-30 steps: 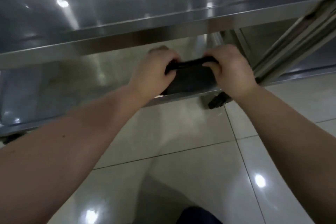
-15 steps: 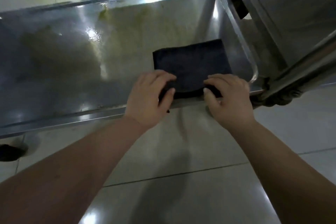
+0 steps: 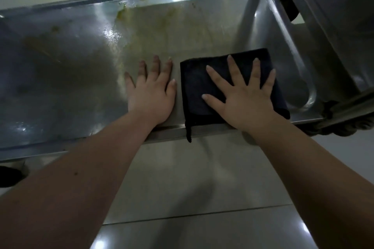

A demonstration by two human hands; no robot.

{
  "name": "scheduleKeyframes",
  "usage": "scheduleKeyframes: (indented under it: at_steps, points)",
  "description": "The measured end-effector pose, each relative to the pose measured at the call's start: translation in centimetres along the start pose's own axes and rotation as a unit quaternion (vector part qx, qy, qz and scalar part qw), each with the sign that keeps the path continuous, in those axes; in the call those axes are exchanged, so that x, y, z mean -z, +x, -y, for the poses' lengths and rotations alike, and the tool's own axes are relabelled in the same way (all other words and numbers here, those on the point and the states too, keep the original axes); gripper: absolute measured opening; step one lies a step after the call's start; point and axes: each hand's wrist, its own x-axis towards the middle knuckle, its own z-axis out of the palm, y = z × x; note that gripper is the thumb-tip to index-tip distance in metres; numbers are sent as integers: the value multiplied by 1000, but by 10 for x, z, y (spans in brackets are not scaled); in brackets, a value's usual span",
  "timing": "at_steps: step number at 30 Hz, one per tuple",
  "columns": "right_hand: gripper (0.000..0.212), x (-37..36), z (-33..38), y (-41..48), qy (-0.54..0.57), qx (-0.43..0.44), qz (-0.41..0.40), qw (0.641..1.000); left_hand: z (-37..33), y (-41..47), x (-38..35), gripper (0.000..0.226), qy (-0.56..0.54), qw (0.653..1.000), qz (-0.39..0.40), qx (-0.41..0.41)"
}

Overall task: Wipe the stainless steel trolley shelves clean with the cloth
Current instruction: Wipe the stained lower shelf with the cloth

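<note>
Cloth (image 3: 204,89) lies folded on the shelf (image 3: 182,32), right hand (image 3: 242,99) spread flat atop it, left hand (image 3: 151,93) flat alongside; wiping apparently starts, sweeping toward yellowish smears.

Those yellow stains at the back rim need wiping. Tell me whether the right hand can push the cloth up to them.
Probably yes. The right hand lies flat on the cloth, and the shelf between it and the yellowish stains is bare. They sit toward the far left, so it is a diagonal stretch.
</note>
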Motion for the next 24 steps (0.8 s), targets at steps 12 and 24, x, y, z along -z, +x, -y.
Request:
scheduleKeyframes:
  at_steps: [12, 24]
  points:
    - [68, 36, 11, 99, 49, 0, 27, 998, 2, 0, 2, 55, -15, 1000, 3, 4]
    - [63, 9, -3, -32, 22, 11, 66, 998, 0, -3, 3, 56, -17, 1000, -1, 2]
